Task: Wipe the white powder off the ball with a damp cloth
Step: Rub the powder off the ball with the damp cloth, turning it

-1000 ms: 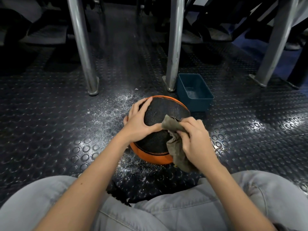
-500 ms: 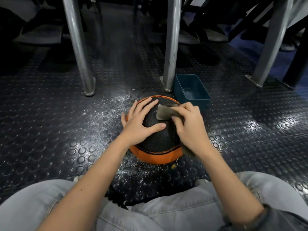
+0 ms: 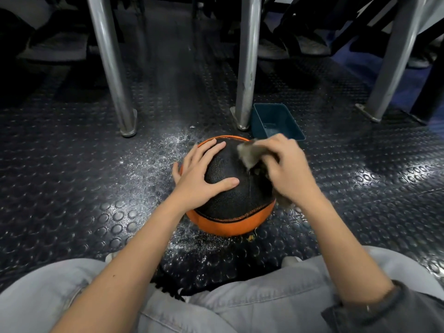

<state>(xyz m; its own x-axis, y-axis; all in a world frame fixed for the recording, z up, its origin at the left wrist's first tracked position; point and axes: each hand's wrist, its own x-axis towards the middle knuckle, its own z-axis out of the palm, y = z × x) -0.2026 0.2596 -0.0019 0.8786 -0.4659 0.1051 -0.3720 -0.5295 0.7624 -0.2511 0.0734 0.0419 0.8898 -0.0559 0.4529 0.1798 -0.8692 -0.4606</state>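
A black and orange ball (image 3: pixel 230 200) sits on the studded dark floor in front of my knees. My left hand (image 3: pixel 200 175) lies flat on the ball's left and top side, fingers spread, thumb pointing right. My right hand (image 3: pixel 286 169) grips a grey-brown cloth (image 3: pixel 248 153) and presses it against the ball's upper right, near its far edge. The cloth is motion-blurred; a part of it hangs out below my right hand. White powder (image 3: pixel 165 152) is scattered on the floor left of the ball and in front of it.
A small dark teal tub (image 3: pixel 295 129) stands just behind the ball on the right. Metal table legs (image 3: pixel 245 68) (image 3: pixel 110 68) rise behind the ball, another at the far right (image 3: pixel 394 58). My grey-trousered knees (image 3: pixel 276 296) fill the bottom edge.
My right hand has carried the cloth from the ball's near right side up over its top toward the far edge. My left hand stays on the ball, nearly unmoved.
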